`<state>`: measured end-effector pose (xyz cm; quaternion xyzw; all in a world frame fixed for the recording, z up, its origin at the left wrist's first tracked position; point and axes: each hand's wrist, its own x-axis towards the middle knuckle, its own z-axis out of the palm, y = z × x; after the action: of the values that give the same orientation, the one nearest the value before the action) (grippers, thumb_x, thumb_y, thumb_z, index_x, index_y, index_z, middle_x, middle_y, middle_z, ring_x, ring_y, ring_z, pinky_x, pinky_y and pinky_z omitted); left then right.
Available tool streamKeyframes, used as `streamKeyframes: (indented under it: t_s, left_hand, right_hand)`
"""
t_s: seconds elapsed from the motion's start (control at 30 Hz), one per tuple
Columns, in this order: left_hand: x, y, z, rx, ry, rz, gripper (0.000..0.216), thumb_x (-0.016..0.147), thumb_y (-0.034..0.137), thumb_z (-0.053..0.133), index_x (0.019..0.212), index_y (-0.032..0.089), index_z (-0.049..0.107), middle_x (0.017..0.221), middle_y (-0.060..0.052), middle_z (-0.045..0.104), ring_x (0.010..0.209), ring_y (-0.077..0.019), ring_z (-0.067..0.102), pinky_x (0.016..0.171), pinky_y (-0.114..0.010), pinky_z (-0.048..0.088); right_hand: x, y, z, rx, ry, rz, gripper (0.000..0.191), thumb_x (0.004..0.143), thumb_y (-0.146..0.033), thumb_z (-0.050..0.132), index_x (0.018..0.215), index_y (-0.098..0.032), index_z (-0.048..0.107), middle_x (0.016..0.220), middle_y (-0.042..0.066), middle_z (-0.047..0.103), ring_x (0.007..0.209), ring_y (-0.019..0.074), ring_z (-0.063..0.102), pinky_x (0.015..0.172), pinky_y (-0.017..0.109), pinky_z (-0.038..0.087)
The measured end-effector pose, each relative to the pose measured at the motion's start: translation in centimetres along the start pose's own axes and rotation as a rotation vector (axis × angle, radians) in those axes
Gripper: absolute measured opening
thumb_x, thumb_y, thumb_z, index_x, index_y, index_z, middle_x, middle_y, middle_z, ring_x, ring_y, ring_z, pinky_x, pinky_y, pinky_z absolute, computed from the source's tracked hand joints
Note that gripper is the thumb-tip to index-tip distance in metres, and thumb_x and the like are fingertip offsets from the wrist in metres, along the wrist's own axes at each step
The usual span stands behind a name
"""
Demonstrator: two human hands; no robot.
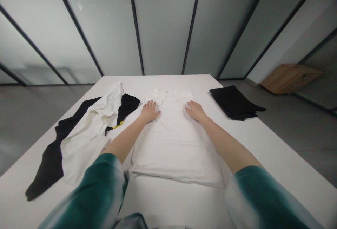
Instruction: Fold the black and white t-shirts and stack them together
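A white T-shirt [179, 148] lies spread on the white table, its neck end away from me and its hem close to my body. My left hand [150, 111] rests flat near the shirt's left shoulder area, fingers stretched out. On the opposite side, my right hand [195, 111] lies with fingers extended by the right sleeve area. Both palms face down, and neither hand grips anything that I can see. Some soft creases run across the shirt's upper part between the hands.
To the left, a crumpled white garment [89, 134] lies over black clothing [50, 162] with a bit of yellow. A stack of folded black cloth [234, 102] sits at the table's right edge. Behind the table [279, 165] stand frosted panels; a wooden cabinet [286, 78] is at far right.
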<state>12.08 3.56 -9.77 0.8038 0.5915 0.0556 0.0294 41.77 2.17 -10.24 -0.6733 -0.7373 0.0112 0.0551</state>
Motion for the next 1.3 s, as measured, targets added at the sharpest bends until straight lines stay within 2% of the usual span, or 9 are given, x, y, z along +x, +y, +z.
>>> streamKeyframes:
  t_s: [0.07,0.17,0.3,0.43,0.97,1.1,1.3]
  left_hand:
    - [-1.9,0.2,-0.1,0.019,0.003,0.013,0.076,0.094,0.058,0.036,0.152,0.009,0.031,0.161,-0.019,0.025,0.149,-0.0337,0.020,0.119,-0.046,0.019]
    - [-4.4,0.7,0.0,0.038,-0.077,0.001,0.079,0.092,0.065,0.032,0.152,0.014,0.033,0.161,-0.019,0.025,0.149,-0.0366,0.020,0.117,-0.051,0.020]
    - [-5.5,1.1,0.7,0.038,-0.130,-0.045,0.083,0.092,0.069,0.028,0.154,0.015,0.030,0.162,-0.019,0.020,0.149,-0.0407,0.016,0.116,-0.056,0.018]
    - [-4.5,0.9,1.1,0.039,-0.105,-0.055,0.083,0.092,0.070,0.025,0.156,0.017,0.028,0.163,-0.017,0.018,0.150,-0.0407,0.011,0.118,-0.056,0.014]
    - [1.1,-0.9,1.1,0.051,-0.104,-0.059,0.081,0.091,0.070,0.023,0.157,0.022,0.025,0.164,-0.012,0.016,0.151,-0.0355,0.011,0.119,-0.052,0.014]
    - [1.5,-1.1,0.9,0.037,-0.098,-0.054,0.081,0.091,0.070,0.024,0.157,0.022,0.025,0.164,-0.012,0.016,0.151,-0.0356,0.012,0.119,-0.053,0.014]
    - [0.6,-0.8,0.7,0.041,-0.105,-0.060,0.081,0.092,0.069,0.022,0.157,0.020,0.024,0.164,-0.014,0.014,0.151,-0.0349,0.009,0.120,-0.052,0.013]
  right_hand:
    - [-1.7,-0.3,-0.1,-0.038,0.008,-0.015,0.061,0.099,-0.048,0.028,0.148,-0.014,0.042,0.157,0.016,0.035,0.144,0.0315,0.032,0.117,0.048,0.023]
    - [-4.2,-1.6,0.3,-0.056,-0.059,0.036,0.073,0.096,-0.062,0.026,0.154,-0.018,0.033,0.161,0.017,0.026,0.147,0.0371,0.023,0.116,0.057,0.019]
    - [-5.5,-3.1,1.0,-0.036,-0.171,0.086,0.082,0.093,-0.071,0.019,0.157,-0.020,0.024,0.164,0.018,0.016,0.149,0.0402,0.015,0.114,0.063,0.016]
    - [-4.3,-2.9,1.1,-0.025,-0.181,0.083,0.083,0.093,-0.071,0.017,0.158,-0.020,0.022,0.164,0.019,0.014,0.149,0.0405,0.013,0.114,0.065,0.014]
    - [1.0,-1.0,0.7,-0.034,-0.162,0.009,0.075,0.096,-0.064,0.023,0.157,-0.021,0.026,0.164,0.016,0.016,0.151,0.0318,0.012,0.117,0.055,0.015]
    - [1.6,-0.7,0.6,-0.038,-0.157,0.015,0.073,0.096,-0.063,0.024,0.156,-0.021,0.028,0.164,0.015,0.018,0.151,0.0310,0.014,0.117,0.054,0.016]
    - [0.9,-1.0,0.6,-0.043,-0.148,0.028,0.073,0.097,-0.062,0.024,0.156,-0.020,0.028,0.164,0.015,0.017,0.151,0.0316,0.013,0.118,0.052,0.015]
